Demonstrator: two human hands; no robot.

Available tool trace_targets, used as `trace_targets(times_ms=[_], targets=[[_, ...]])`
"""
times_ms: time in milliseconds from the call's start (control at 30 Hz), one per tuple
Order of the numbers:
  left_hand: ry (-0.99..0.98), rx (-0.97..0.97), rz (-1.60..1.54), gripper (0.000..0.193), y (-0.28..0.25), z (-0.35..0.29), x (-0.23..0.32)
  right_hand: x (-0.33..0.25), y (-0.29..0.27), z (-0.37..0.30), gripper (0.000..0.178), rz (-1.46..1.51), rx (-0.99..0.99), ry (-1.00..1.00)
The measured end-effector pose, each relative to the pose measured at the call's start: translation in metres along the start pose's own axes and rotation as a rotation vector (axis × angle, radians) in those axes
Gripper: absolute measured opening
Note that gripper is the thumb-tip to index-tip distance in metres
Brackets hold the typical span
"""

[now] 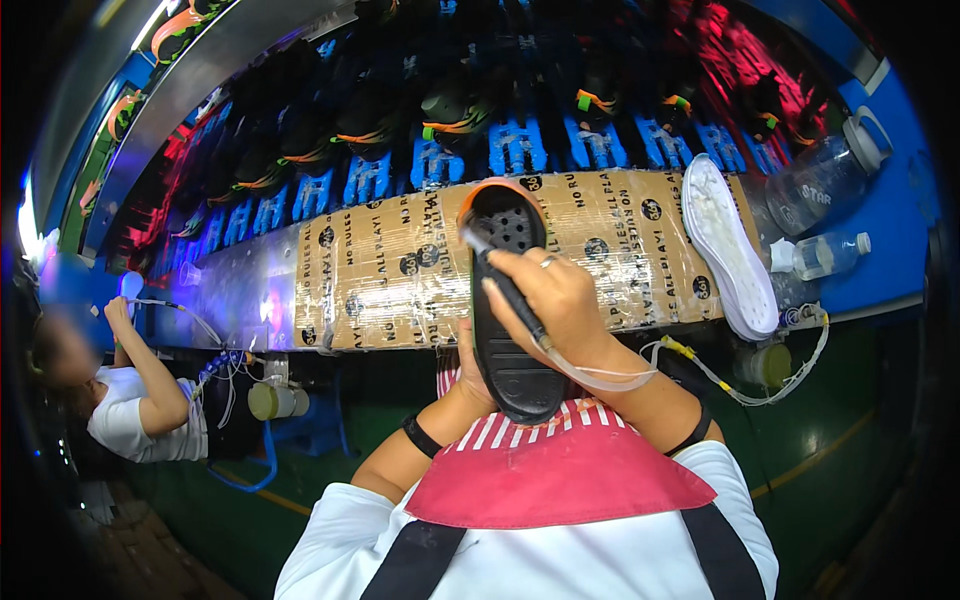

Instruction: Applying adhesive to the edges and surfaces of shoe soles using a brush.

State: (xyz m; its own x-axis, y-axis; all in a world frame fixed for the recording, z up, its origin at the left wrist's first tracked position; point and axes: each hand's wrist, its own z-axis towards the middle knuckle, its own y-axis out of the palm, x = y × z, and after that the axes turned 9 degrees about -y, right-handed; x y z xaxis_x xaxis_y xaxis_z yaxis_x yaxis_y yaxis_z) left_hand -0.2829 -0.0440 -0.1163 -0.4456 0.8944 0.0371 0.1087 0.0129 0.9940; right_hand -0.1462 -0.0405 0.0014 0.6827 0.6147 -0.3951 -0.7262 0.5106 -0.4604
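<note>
A long black shoe sole [518,368] is held upright in front of my chest, its toe end pointing away. It has ribs at the near end, round dents at the far end and an orange edge at the tip. My left hand [470,374] grips its left side, with part of the fingers hidden behind it. My right hand [558,300] is closed round a black-handled glue brush [514,292] fed by a clear tube. The brush's tip is at the left edge of the sole's far end. A white shoe sole [722,245] lies to the right.
Printed cardboard [395,285] covers the bench. Beyond it, blue holders [437,160] carry dark shoes with orange trim. Clear bottles [832,254] stand at the right. A tube [735,392] loops beside my right arm. At the left, another person [150,400] sits with one arm raised.
</note>
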Motion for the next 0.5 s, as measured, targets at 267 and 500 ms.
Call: trace_targets(times_ms=[267, 500], targets=[[0.099, 0.119, 0.176, 0.086, 0.006, -0.002, 0.005, -0.003, -0.012, 0.001, 0.019, 0.169, 0.243, 0.183], [-0.011, -0.051, -0.205, 0.085, -0.005, -0.002, 0.003, -0.003, -0.006, -0.001, 0.022, 0.079, -0.130, 0.004]])
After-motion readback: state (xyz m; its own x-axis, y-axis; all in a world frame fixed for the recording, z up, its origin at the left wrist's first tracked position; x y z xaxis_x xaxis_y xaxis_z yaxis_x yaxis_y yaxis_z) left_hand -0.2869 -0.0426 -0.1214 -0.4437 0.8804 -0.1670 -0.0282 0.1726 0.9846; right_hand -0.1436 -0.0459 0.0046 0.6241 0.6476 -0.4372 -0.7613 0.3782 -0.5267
